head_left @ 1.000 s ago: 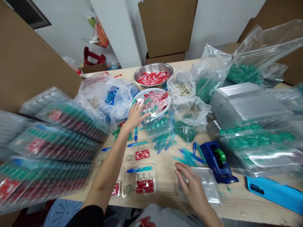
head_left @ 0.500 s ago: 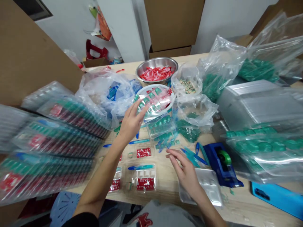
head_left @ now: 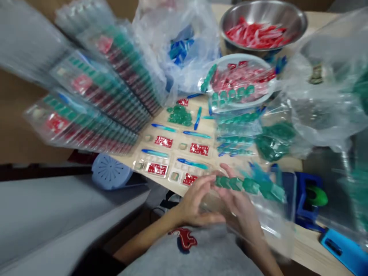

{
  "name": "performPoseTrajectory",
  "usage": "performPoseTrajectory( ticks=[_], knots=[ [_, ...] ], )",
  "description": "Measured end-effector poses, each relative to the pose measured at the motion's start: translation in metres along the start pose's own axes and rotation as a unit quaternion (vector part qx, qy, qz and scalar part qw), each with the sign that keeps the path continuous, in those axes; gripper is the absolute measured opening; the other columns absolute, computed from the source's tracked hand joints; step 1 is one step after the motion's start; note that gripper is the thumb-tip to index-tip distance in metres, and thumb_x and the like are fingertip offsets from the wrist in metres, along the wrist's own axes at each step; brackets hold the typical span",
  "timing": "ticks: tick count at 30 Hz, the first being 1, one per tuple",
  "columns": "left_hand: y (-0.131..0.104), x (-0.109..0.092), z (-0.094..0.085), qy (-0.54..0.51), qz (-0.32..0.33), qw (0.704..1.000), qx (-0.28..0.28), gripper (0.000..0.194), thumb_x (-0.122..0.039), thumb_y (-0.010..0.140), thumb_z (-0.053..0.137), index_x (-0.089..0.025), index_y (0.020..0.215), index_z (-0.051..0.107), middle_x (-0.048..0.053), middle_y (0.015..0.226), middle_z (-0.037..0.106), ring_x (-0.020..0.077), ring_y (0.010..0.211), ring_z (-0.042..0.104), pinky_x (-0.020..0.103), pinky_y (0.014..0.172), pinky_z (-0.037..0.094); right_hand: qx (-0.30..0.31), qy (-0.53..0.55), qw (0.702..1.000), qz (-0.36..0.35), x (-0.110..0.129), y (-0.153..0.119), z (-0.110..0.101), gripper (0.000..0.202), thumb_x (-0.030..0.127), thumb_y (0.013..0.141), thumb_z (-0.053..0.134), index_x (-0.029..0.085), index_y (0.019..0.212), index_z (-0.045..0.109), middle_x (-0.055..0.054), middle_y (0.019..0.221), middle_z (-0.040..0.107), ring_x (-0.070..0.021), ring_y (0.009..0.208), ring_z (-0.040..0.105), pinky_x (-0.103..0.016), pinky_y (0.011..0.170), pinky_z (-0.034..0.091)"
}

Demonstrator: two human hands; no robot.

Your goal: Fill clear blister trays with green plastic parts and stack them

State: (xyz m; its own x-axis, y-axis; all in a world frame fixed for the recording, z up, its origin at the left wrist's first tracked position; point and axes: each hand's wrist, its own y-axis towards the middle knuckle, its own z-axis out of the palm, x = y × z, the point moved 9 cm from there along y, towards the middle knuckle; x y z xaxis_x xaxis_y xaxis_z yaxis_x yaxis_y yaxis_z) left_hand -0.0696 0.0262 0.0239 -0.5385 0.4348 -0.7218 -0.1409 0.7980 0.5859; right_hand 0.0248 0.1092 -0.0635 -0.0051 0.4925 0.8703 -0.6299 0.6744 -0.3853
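Near the table's front edge, my left hand (head_left: 198,201) has its fingers curled at the left end of a row of green pieces (head_left: 250,186). Close beside it, my right hand (head_left: 238,203) holds the clear plastic tray (head_left: 271,218) that carries this green row; motion blurs its fingers. To the left of my hands lie several clear trays, each with a blue pen (head_left: 192,163) and a red dotted packet (head_left: 156,168). Behind them sit a small pile of green pieces (head_left: 179,115) and a loose blue pen (head_left: 197,118).
Filled trays (head_left: 94,111) are stacked at the left. At the back are a steel bowl (head_left: 299,27) of red pieces, a white oval basin (head_left: 270,96) and plastic bags (head_left: 319,115). A blue tape dispenser (head_left: 301,207) and a blue phone (head_left: 345,249) lie at the right.
The view has turned and moved closer. My left hand has come from the white basin to the front edge, beside my right hand, and a clear tray with green pieces is now held there.
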Motion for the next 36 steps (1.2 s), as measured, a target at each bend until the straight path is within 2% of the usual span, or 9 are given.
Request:
performPoseTrajectory(
  ticks=[3, 6, 9, 13, 20, 25, 29, 32, 36],
  knots=[
    [-0.029, 0.032, -0.019, -0.145, -0.172, 0.973, -0.050, 0.099, -0.073, 0.079, 0.052, -0.033, 0.151, -0.003, 0.020, 0.139, 0.046, 0.0267, 0.110, 0.064, 0.044, 0.090, 0.055, -0.020, -0.045, 0.999, 0.006, -0.011, 0.002, -0.013, 0.036, 0.052, 0.073, 0.070, 0.028, 0.099, 0.064, -0.003, 0.087, 0.071, -0.0171, 0.066, 0.064, -0.031, 0.058, 0.054],
    [-0.060, 0.071, -0.058, -0.152, -0.360, 0.914, -0.109, 0.070, -0.062, 0.087, 0.051, -0.033, 0.146, 0.026, 0.016, 0.128, 0.058, 0.0231, 0.097, 0.069, 0.040, 0.082, 0.058, -0.039, -0.105, 0.994, -0.006, -0.012, 0.019, -0.012, 0.037, 0.047, 0.069, 0.075, 0.024, 0.096, 0.064, -0.003, 0.083, 0.069, -0.0145, 0.064, 0.061, -0.028, 0.058, 0.051],
    [-0.085, 0.100, -0.087, -0.100, -0.476, 0.868, -0.100, 0.046, -0.045, 0.087, 0.059, -0.023, 0.128, 0.053, 0.010, 0.105, 0.068, 0.0197, 0.084, 0.071, 0.037, 0.079, 0.059, -0.043, -0.168, 0.985, -0.016, -0.014, 0.037, -0.004, 0.042, 0.045, 0.067, 0.076, 0.021, 0.100, 0.064, -0.001, 0.076, 0.067, -0.0151, 0.066, 0.061, -0.029, 0.062, 0.050],
    [-0.100, 0.116, -0.092, -0.003, -0.499, 0.865, -0.049, 0.044, -0.036, 0.087, 0.055, -0.021, 0.129, 0.053, 0.006, 0.096, 0.070, 0.0172, 0.076, 0.069, 0.033, 0.076, 0.058, -0.055, -0.246, 0.967, -0.027, -0.022, 0.047, -0.001, 0.046, 0.046, 0.073, 0.068, 0.020, 0.111, 0.059, 0.000, 0.075, 0.066, -0.0165, 0.068, 0.063, -0.032, 0.067, 0.051],
    [-0.093, 0.108, -0.081, 0.209, -0.445, 0.870, 0.037, 0.041, -0.030, 0.090, 0.051, -0.020, 0.129, 0.054, 0.011, 0.107, 0.065, 0.0235, 0.094, 0.066, 0.039, 0.086, 0.053, -0.073, -0.387, 0.917, -0.069, -0.017, 0.041, 0.000, 0.033, 0.034, 0.082, 0.061, 0.018, 0.111, 0.060, -0.005, 0.089, 0.062, -0.0167, 0.068, 0.060, -0.034, 0.069, 0.051],
    [-0.078, 0.103, -0.082, 0.353, -0.383, 0.843, 0.140, 0.028, -0.029, 0.086, 0.056, -0.021, 0.112, 0.064, 0.011, 0.095, 0.068, 0.0296, 0.093, 0.064, 0.043, 0.085, 0.053, -0.063, -0.460, 0.880, -0.102, -0.009, 0.037, 0.012, 0.029, 0.018, 0.083, 0.060, 0.020, 0.112, 0.063, -0.005, 0.093, 0.062, -0.0155, 0.068, 0.062, -0.032, 0.072, 0.053],
    [-0.050, 0.107, -0.083, 0.307, -0.381, 0.862, 0.136, 0.011, -0.023, 0.077, 0.061, -0.022, 0.085, 0.069, 0.010, 0.081, 0.066, 0.0314, 0.082, 0.064, 0.046, 0.080, 0.052, -0.073, -0.507, 0.852, -0.106, -0.011, 0.035, 0.011, 0.029, 0.011, 0.081, 0.061, 0.019, 0.109, 0.064, -0.006, 0.098, 0.062, -0.0159, 0.071, 0.065, -0.032, 0.074, 0.054],
    [0.000, 0.118, -0.080, 0.244, -0.375, 0.888, 0.108, 0.008, -0.022, 0.075, 0.062, -0.021, 0.079, 0.069, 0.010, 0.083, 0.067, 0.0323, 0.089, 0.063, 0.050, 0.090, 0.048, -0.086, -0.534, 0.835, -0.102, -0.016, 0.031, 0.013, 0.033, 0.009, 0.082, 0.059, 0.020, 0.113, 0.063, -0.009, 0.102, 0.062, -0.0203, 0.080, 0.067, -0.032, 0.072, 0.055],
    [0.101, 0.156, -0.073, 0.165, -0.352, 0.921, 0.032, 0.015, -0.024, 0.085, 0.056, -0.021, 0.095, 0.067, 0.008, 0.105, 0.067, 0.0256, 0.109, 0.059, 0.041, 0.104, 0.041, -0.091, -0.551, 0.822, -0.114, -0.013, 0.025, 0.020, 0.035, 0.009, 0.084, 0.057, 0.021, 0.117, 0.060, -0.010, 0.100, 0.062, -0.0236, 0.083, 0.068, -0.033, 0.068, 0.056]
  ],
)
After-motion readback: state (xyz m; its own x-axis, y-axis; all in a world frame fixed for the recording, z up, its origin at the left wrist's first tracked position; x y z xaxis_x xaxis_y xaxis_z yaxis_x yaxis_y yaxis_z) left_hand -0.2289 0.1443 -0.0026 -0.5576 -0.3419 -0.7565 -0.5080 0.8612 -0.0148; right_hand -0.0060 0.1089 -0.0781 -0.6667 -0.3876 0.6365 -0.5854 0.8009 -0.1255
